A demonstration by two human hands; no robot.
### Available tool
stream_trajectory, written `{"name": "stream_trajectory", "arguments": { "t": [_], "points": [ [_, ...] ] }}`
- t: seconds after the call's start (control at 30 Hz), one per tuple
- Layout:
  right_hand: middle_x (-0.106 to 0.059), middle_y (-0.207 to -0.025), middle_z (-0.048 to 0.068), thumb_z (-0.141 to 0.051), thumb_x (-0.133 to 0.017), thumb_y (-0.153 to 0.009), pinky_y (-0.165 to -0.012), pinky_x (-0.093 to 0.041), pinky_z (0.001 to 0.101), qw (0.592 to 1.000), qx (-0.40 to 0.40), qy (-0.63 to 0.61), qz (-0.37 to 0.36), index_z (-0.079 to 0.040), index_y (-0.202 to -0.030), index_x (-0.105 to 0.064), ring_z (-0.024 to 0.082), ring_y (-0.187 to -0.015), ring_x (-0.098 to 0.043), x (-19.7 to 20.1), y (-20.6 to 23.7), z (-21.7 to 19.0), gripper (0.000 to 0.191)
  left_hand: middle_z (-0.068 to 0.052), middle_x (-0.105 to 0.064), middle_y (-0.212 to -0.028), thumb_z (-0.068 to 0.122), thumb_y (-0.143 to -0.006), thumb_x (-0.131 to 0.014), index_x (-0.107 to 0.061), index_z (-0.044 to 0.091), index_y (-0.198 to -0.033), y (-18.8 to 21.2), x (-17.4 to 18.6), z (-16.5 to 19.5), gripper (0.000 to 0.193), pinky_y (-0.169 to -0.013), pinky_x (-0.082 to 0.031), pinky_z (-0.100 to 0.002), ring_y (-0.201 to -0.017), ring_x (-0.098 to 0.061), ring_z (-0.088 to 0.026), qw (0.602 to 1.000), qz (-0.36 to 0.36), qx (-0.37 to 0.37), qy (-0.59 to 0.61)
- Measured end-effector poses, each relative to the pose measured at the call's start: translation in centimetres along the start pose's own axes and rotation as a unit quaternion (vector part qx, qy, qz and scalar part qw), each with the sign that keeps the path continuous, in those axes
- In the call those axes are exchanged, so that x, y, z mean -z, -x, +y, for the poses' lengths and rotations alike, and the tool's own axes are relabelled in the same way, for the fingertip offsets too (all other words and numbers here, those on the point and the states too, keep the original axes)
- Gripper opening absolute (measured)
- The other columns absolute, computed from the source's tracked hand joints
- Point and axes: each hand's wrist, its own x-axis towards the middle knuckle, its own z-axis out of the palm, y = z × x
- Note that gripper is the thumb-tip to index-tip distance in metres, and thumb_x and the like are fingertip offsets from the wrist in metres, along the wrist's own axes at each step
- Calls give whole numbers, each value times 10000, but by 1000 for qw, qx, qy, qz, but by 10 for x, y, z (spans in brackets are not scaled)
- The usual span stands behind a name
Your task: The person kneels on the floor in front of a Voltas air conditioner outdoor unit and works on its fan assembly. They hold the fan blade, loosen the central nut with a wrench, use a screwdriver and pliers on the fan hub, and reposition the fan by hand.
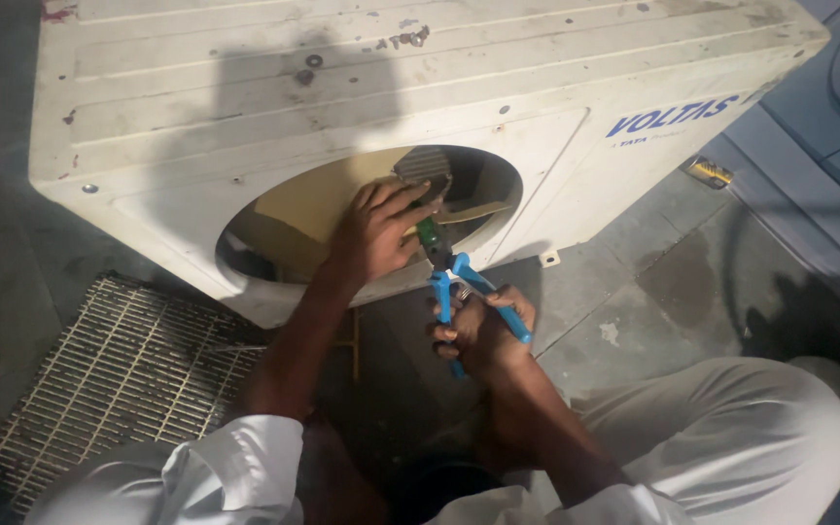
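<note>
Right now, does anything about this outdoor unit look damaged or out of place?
Yes. The fan grille lies on the floor, leaving the round fan opening uncovered. The white casing is scuffed and stained on top. The left hand reaches inside; the right hand grips blue-handled pliers.

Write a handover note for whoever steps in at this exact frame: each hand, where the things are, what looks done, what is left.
Left hand: reaching into the round fan opening of the white outdoor unit, fingers beside the pliers' nose.
Right hand: closed on the blue-handled pliers, nose pointing into the opening near the fan blade.
Done: opening is uncovered; a metal grille lies on the floor to the left.
Left: whatever the pliers bite is hidden; the fan sits in place.
</note>
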Motion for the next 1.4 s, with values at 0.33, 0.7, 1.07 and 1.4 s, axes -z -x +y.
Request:
{"name": "stream_trajectory", "arguments": {
  "t": [0.33, 0.7, 1.07, 1.4],
  "points": [
    [-573, -947, 71, -436, -621, -653, -579, -307, 347, 1000, -12, 2, 7, -134, -1054, -570, 195, -705, -448, 4, 1, -2, 504, -45, -654, -1413, 113, -753, -801, -720, 163, -1324, -3, 0, 3, 579, -1142, -427, -438, -1334, -554, -272, 998, -15, 7, 56],
    [-590, -942, 80, -421, -584, -725, -583, -348, 355, 999, -7, 43, 32, -147, -1058, -532, 202, -688, -482, 53, -5, 3, 433, -11, -650, -1424, 172, -730, -844, -717, 191, -1294, -5, -3, 9, 579, -1145, -424, -463, -1354, -539, -261, 999, -34, 33, 24],
    [-621, -979, 90, -245, -707, -785, -694, -541, 391, 887, 97, 429, 140, -77, -1170, -494, 196, -857, -657, 99, -20, 20, 471, -43, -653, -1402, 147, -750, -815, -705, 149, -1328, -7, -14, 10, 588, -1165, -440, -438, -1344, -553, -263, 998, -63, 4, 15],
    [-564, -965, 96, -481, -595, -685, -611, -319, 356, 1000, 10, 4, 0, -137, -1036, -487, 198, -718, -455, 17, 6, 0, 503, -81, -647, -1399, 124, -790, -785, -706, 121, -1315, -4, -5, 12, 531, -1103, -473, -443, -1293, -572, -305, 999, 4, 4, 33]
  ]
}}
